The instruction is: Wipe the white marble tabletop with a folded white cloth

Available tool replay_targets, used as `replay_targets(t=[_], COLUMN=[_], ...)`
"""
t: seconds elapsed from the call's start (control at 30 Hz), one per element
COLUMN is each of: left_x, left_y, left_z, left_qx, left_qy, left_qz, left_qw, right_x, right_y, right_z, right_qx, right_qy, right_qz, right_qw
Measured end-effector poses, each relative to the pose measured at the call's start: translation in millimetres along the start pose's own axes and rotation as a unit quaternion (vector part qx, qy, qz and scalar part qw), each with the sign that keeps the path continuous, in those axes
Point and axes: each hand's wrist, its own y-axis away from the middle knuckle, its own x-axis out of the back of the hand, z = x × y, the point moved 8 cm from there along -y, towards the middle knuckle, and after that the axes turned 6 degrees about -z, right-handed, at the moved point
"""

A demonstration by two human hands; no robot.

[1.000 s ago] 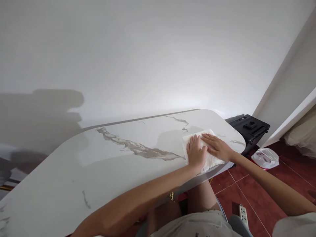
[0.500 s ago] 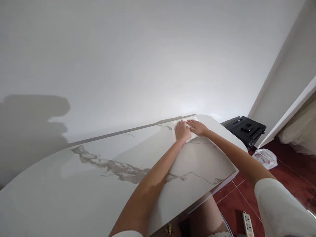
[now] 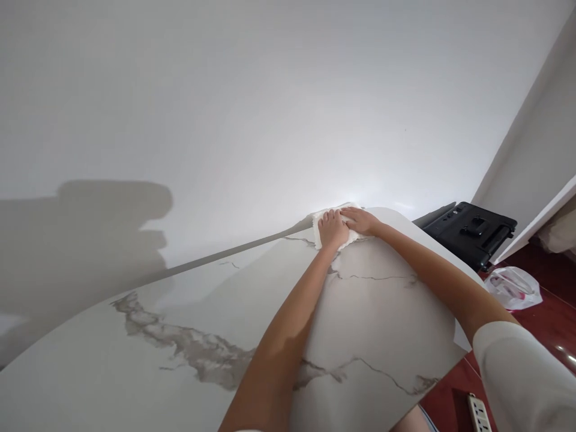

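A white cloth (image 3: 318, 235) lies on the white marble-patterned table (image 3: 252, 306) at its far edge, beside the wall. My left hand (image 3: 333, 229) presses flat on the cloth, its fingers spread a little over it. Just to the right, my right hand (image 3: 361, 221) rests on the cloth too, fingers stretched out to the left and touching my left hand. Part of the cloth is hidden beneath both hands.
Behind the table stands a white wall (image 3: 252, 108). Right of the table are a black case (image 3: 477, 231), a white plastic bag (image 3: 513, 288) on the red floor (image 3: 555, 318) and a power strip (image 3: 479, 414) near the bottom edge.
Both hands and the cloth have moved farther toward the wall, and the cloth now reaches the table's far edge. The view has shifted, showing the table larger.
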Motion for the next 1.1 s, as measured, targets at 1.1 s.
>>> replay_targets(t=[1.1], left_x=[0.8], left_y=[196.2], left_z=[161.2], left_qx=[-0.068], left_qy=[0.137], left_qz=[-0.091], left_qw=[0.984], right_x=[39.2], right_y=[277.0], right_z=[-45.5], right_qx=[-0.021], right_qy=[0.048], right_qz=[0.034], right_qw=[0.998])
